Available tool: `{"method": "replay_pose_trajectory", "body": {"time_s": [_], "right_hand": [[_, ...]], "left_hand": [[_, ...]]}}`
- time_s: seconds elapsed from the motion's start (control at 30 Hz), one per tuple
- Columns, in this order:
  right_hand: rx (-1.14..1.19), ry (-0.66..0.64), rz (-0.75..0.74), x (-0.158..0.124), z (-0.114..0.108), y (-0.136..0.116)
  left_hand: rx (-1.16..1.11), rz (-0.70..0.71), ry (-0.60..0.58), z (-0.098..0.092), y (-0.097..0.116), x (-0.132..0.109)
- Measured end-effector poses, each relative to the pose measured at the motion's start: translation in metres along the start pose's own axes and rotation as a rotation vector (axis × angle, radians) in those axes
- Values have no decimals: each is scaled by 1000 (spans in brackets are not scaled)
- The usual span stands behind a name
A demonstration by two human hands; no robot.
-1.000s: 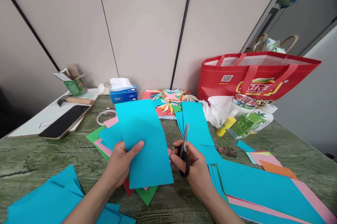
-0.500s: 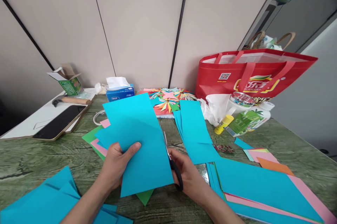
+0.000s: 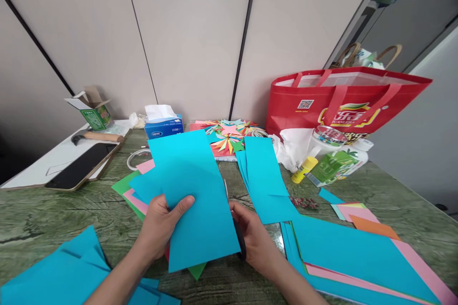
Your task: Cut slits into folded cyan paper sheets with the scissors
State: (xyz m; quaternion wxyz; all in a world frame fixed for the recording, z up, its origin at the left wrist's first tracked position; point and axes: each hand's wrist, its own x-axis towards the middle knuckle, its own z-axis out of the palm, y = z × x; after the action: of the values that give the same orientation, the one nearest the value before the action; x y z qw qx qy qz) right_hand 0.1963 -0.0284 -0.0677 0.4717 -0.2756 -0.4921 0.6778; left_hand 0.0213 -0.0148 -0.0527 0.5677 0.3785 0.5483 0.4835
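Observation:
My left hand grips a large blue sheet of paper by its left side, thumb flat on the front. The sheet is tilted up above the table. Beside its right edge, my right hand is closed around black-handled scissors. Only a thin bit of blade shows past the paper, and the sheet hides most of the scissors. Behind and below the held sheet lie green paper and pink paper. Cut blue strips rest just beyond my right hand.
Blue sheets lie at the front left, and a stack of coloured paper at the right. Further back are a phone, a hammer, a tissue box, paper stars, a glue stick and a red bag.
The held blue sheet has shifted slightly right, with my left hand moving along. It now covers more of the scissors, whose blades show less.

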Motion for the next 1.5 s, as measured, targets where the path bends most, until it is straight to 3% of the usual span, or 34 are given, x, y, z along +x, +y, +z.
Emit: {"method": "replay_pose_trajectory", "body": {"time_s": [0.2, 0.37, 0.47, 0.6, 0.67, 0.77, 0.87, 1.13, 1.27, 1.37, 1.43, 1.5], "right_hand": [[64, 51, 48, 1, 1, 5], [-34, 122, 134, 1, 5, 3], [-173, 287, 34, 2, -3, 2], [-631, 662, -202, 5, -36, 0], [-966, 749, -228, 6, -57, -1], [-1424, 751, -155, 8, -82, 2], [-1521, 716, -92, 11, -92, 8], [-1520, 797, -49, 10, -90, 14], [-1392, 892, -160, 8, -90, 13], [-1244, 927, -306, 7, -77, 7], [-1106, 858, -398, 6, -63, 0], [-691, 552, -462, 4, -48, -5]], "left_hand": [[6, -2, -1, -1, -3, 1], [-21, 1, -19, 0, -5, 2], [-37, -15, -13, 0, -5, 2], [-60, -26, -62, 1, -2, 2], [-31, -46, -80, 3, 1, 1], [20, -80, -92, 4, 5, 1], [2, -87, -152, 3, 5, 0], [58, 63, -145, -1, -3, 6], [127, -27, -200, -1, -3, 6], [83, -55, -208, 1, -3, 3], [-34, -79, -265, 2, -3, 2], [-186, -134, -337, 2, -3, 2]]}}
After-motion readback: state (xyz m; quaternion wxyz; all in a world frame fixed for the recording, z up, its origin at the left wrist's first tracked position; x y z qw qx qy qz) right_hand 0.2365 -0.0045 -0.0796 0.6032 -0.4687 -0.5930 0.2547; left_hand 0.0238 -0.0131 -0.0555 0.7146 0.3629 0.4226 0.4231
